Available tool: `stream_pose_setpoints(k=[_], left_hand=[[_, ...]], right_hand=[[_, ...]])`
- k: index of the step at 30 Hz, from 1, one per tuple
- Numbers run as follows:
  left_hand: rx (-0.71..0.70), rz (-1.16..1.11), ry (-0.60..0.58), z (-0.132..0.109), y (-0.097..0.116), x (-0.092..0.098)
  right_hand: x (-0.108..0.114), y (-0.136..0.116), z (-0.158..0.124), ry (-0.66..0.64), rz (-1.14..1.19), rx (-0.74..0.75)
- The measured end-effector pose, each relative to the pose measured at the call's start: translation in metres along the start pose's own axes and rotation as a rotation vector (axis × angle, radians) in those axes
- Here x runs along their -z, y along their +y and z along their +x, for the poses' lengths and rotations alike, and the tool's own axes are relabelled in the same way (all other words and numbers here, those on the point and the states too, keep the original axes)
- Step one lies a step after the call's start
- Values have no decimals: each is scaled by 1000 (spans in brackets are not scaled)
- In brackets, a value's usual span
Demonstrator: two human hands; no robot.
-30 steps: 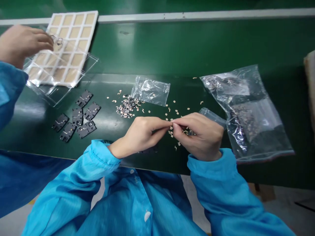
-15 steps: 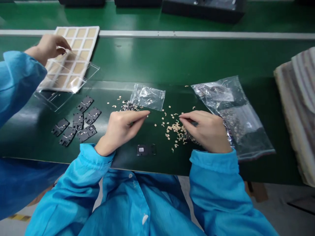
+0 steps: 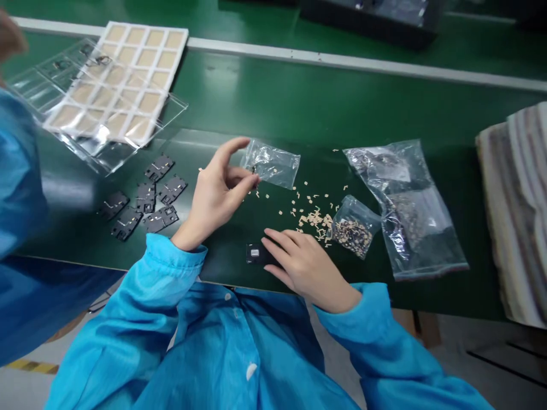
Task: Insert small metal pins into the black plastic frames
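Observation:
My left hand (image 3: pixel 216 191) is over the table beside a small clear zip bag (image 3: pixel 276 162), with thumb and index finger spread apart. Dark specks show by its thumb tip, but I cannot tell whether they touch it. My right hand (image 3: pixel 307 265) has its fingers and thumb around the right end of a flat black rectangular part (image 3: pixel 253 253) with a pale window. That end is hidden under the hand. Just beyond it lies a heap of tiny beige pieces (image 3: pixel 314 217), and a small bag of tiny pieces (image 3: pixel 354 230) is to the right.
Several black electronic parts (image 3: pixel 145 197) lie at left. Behind them, clear plastic covers (image 3: pixel 111 156) overlap a white gridded tray (image 3: pixel 182 42). A co-worker's sleeve (image 3: pixel 19 171) is at far left. A large zip bag (image 3: pixel 431 239) and stacked sheets (image 3: pixel 513 205) are at right.
My right hand has left the beige heap and come down onto the black part, uncovering the small bag. My left hand's pinch has opened. The co-worker's hand has drawn back left; the covers have shifted.

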State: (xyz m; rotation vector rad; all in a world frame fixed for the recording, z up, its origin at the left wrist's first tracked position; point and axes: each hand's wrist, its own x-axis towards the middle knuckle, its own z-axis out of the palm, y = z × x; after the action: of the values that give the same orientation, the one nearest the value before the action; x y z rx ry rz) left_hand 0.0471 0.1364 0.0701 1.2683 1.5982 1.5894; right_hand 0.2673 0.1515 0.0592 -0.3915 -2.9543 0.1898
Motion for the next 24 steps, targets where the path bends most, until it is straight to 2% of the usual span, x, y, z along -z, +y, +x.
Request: stream_pose_setpoints(k=[4, 10, 12, 15, 19, 24], left_hand=[[99, -126, -73, 0, 4, -1], [196, -151, -204, 3, 10, 4], [222, -88, -313, 3, 13, 6], [258, 18, -471, 3, 17, 5], [306, 74, -590, 1, 16, -2], [438, 17, -661, -5, 10, -14]], right_hand=[[-5, 2, 3, -1, 223, -63], [10, 32, 20, -35, 825, -298], [10, 40, 25, 17, 970, -433], [6, 45, 29, 161, 1166, -627], [5, 44, 28, 316, 1217, -711], [9, 41, 26, 329, 1091, -721]])
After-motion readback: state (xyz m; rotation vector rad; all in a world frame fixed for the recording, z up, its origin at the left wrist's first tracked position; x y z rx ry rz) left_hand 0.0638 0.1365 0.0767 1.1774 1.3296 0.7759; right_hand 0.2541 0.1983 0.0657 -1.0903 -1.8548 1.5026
